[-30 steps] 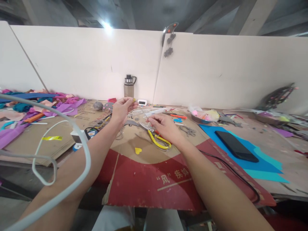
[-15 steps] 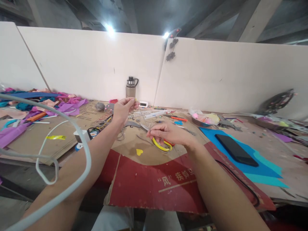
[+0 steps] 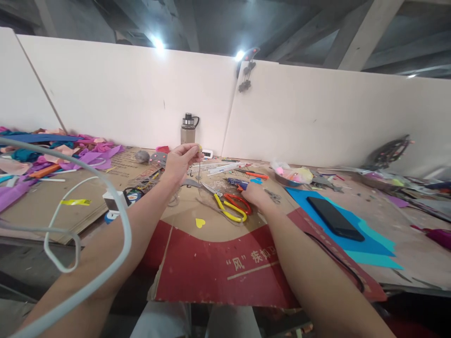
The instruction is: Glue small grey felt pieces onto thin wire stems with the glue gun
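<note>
My left hand [image 3: 183,162] is raised over the back of the cardboard, thumb and fingers pinched on a small yellow piece [image 3: 200,148]. A thin grey cord [image 3: 199,173] hangs down from that pinch. My right hand [image 3: 258,195] is closed around the rear of a blue and orange tool that looks like a glue gun [image 3: 235,182]; its fingers are partly hidden. Just left of this hand, scissors with yellow and red handles [image 3: 234,215] lie on the cardboard [image 3: 186,211], over a loose grey strand. Nearer to me lies a yellow heart cutout [image 3: 200,223].
A bottle [image 3: 188,129] stands by the white partition [image 3: 116,94]. To the right, a black phone [image 3: 334,218] rests on blue sheets [image 3: 377,256]. A white cable [image 3: 128,234] loops across the left foreground. Coloured scraps [image 3: 63,152] heap up at far left.
The scissors have left my right hand and lie on the cardboard. That hand has moved right and back to the blue and orange tool. My left hand keeps its pinch; the cord now hangs straight down.
</note>
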The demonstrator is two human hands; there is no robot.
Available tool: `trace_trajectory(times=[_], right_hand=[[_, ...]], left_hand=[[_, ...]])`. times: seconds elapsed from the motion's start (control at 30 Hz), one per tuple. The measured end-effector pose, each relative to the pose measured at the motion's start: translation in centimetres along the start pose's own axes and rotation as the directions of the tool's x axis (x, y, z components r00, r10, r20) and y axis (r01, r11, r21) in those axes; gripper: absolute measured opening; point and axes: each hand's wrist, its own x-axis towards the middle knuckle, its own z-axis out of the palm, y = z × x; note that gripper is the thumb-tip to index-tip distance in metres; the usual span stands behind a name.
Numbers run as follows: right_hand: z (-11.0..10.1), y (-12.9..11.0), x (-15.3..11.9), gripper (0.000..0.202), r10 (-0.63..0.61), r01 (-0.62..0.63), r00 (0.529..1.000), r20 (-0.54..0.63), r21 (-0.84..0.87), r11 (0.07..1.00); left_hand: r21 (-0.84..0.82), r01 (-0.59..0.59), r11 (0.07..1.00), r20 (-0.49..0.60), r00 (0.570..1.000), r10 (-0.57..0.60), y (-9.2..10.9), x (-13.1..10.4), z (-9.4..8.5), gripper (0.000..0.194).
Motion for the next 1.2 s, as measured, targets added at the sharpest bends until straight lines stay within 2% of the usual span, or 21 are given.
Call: trace_trajectory(times=[0.13, 0.27, 0.33, 0.4, 0.43, 0.47, 0.5, 0.63, 0.73, 0.8, 1.0, 1.2], right_hand=[[-0.2, 0.2, 0.0, 0.012, 0.106, -0.101, 0.994, -0.012, 0.204, 0.974], [-1.5, -0.6, -0.9, 0.017, 0.127, -0.067, 0.986, -0.108, 0.441, 0.895], [-2.1, -1.6, -1.6, 0.023, 0.100, 0.047, 0.976, -0.195, 0.631, 0.775], [-2.7, -2.8, -2.5, 0.027, 0.023, 0.256, 0.948, -0.317, 0.802, 0.540], [-2.9, -3.4, -3.0, 0.028, -0.025, 0.355, 0.925, -0.380, 0.835, 0.420], [-3.1, -4.0, -3.6, 0.028, -0.072, 0.429, 0.899, -0.431, 0.838, 0.337], [-3.2, -4.4, -4.1, 0.027, -0.115, 0.473, 0.880, -0.462, 0.825, 0.308], [-3.3, -5.3, -5.9, 0.022, -0.219, 0.572, 0.820, -0.529, 0.732, 0.370], [-3.2, -5.3, -6.2, 0.022, -0.291, 0.648, 0.757, -0.585, 0.616, 0.448], [-3.2, -5.2, -6.3, 0.022, -0.326, 0.671, 0.734, -0.595, 0.564, 0.481], [-3.5, -5.5, -6.6, 0.019, -0.389, 0.713, 0.691, -0.609, 0.487, 0.504], [-3.4, -5.7, -6.9, 0.019, -0.393, 0.704, 0.696, -0.601, 0.465, 0.537]], left_hand=[[-0.010, 0.062, 0.998, -0.009, 0.998, -0.062, 0.1, -0.4, 0.3, 0.025], [-0.015, 0.082, 0.997, -0.015, 0.997, -0.082, 0.1, -0.5, 0.3, 0.023], [-0.009, 0.083, 0.997, -0.034, 0.996, -0.083, 0.1, -0.4, 0.2, 0.022], [0.007, 0.083, 0.997, -0.058, 0.995, -0.083, 0.0, -0.4, 0.2, 0.022], [0.020, 0.081, 0.996, -0.070, 0.994, -0.080, 0.0, -0.3, 0.2, 0.023], [0.036, 0.079, 0.996, -0.078, 0.994, -0.076, -0.1, -0.3, 0.2, 0.023], [0.053, 0.074, 0.996, -0.084, 0.994, -0.070, -0.1, -0.4, 0.2, 0.023], [0.095, 0.048, 0.994, -0.101, 0.994, -0.039, -0.1, -0.5, 0.5, 0.021], [0.093, 0.050, 0.994, -0.111, 0.993, -0.040, 0.0, -0.6, 0.7, 0.020], [0.083, 0.060, 0.995, -0.123, 0.991, -0.049, 0.1, -0.7, 0.9, 0.020], [0.056, 0.073, 0.996, -0.154, 0.986, -0.064, 0.3, -0.9, 1.0, 0.019], [0.041, 0.072, 0.997, -0.132, 0.989, -0.066, 0.3, -1.0, 1.1, 0.017]])
